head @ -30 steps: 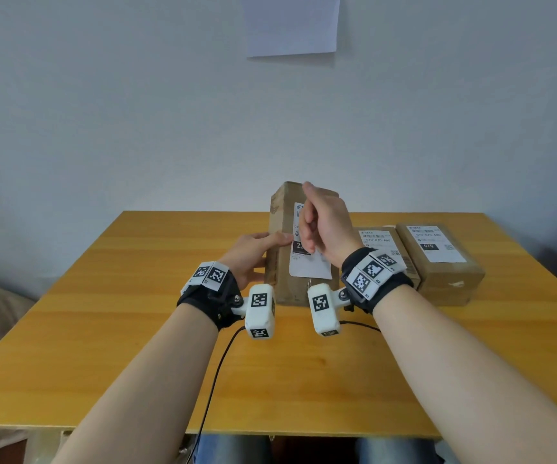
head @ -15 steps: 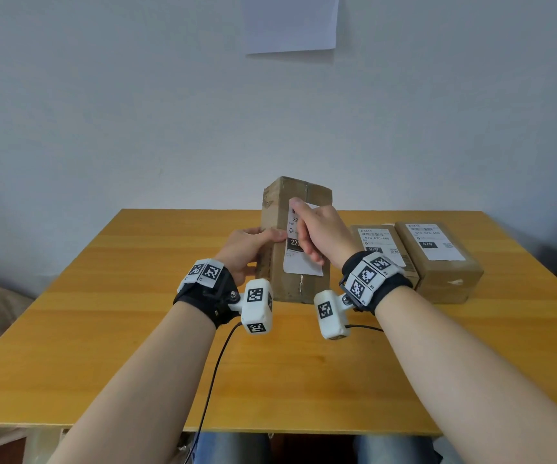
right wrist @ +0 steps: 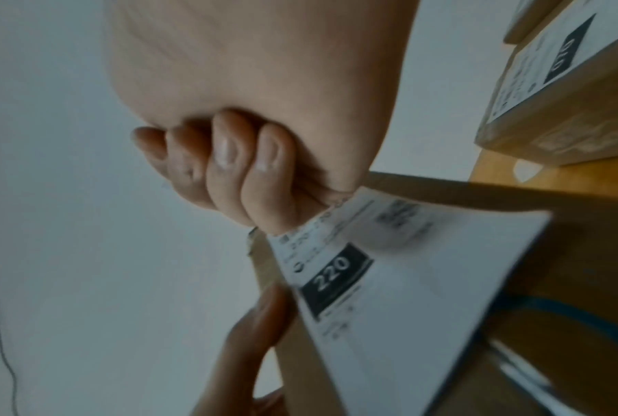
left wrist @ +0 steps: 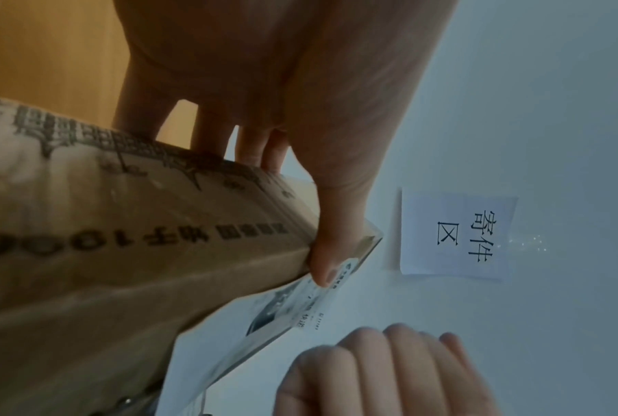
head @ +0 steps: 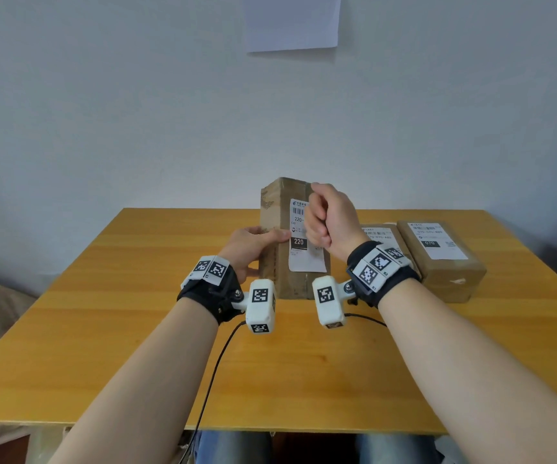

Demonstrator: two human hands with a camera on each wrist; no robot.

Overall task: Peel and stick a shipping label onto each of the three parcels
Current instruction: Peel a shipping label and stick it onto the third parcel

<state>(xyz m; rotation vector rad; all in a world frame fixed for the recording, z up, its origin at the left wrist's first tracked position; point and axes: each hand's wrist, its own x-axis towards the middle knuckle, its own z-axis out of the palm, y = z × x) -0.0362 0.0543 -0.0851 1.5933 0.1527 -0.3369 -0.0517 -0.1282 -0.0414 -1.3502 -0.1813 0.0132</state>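
- Compared with half a second ago, the left hand [head: 248, 248] is in nearly the same place on the left side of the tall parcel [head: 279, 249]. The thumb lies across the front edge and the other fingers are behind, so it grips the box.
- The tall parcel stands upright near the middle of the desk [head: 110, 316]. Its long axis is vertical and its labelled face looks toward the person.
- The shipping label [head: 305, 259] is on this face with its long side vertical and the black "220" block near its middle. More of its top part with the barcode shows now than before.
- The right hand [head: 330, 221] has moved up and is now a closed fist. It presses its little-finger side on the right part of the label and holds nothing.
- Two flat parcels [head: 441, 259] lie side by side on the right of the desk, labels facing up.
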